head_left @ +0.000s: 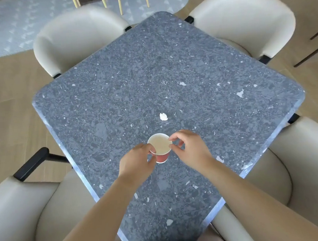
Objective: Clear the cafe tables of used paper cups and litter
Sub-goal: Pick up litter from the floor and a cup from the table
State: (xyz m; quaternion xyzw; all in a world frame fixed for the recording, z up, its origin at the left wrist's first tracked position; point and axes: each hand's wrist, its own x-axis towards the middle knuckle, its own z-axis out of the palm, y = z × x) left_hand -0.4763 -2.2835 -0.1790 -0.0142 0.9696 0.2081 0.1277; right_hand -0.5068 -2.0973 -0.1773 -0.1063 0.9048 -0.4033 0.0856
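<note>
The left hand grips the red paper cup on the worktop's near half, and the right hand pinches its rim. A white scrap lies just beyond. Cream chairs hem every edge; the cup's left wall is hidden.

Paper cup (matt); stone-look glossy table; smooth upholstered chairs.

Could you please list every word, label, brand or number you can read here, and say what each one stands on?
None: no readable text shows anywhere in this view.
The red paper cup shows a plain strip of wall; the left hand covers the rest.
The white scrap has no marks that can be made out.
The table has white flecks that are stone pattern, not print.
</note>
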